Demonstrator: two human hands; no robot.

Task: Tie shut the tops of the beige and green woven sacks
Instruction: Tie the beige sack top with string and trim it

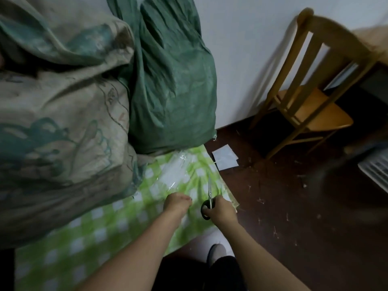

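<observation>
The left hand is gripping film, the right hand holding scissors; keeping film taut should ease cutting.

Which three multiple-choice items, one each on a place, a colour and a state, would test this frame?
1. Where does the green sack stand?
A. on a shelf
B. by the white wall, right of the beige sack
C. in the person's lap

2. What colours is the checked cloth under the sacks?
A. light green and white
B. red and white
C. blue and yellow

3. What is the right hand doing?
A. lying flat and open
B. holding a cup
C. gripping the scissors

Answers:
1 B: its right side meets the wall and the beige sack is on its left.
2 A: green and white squares show.
3 C: the fingers curl round the black handles.
</observation>
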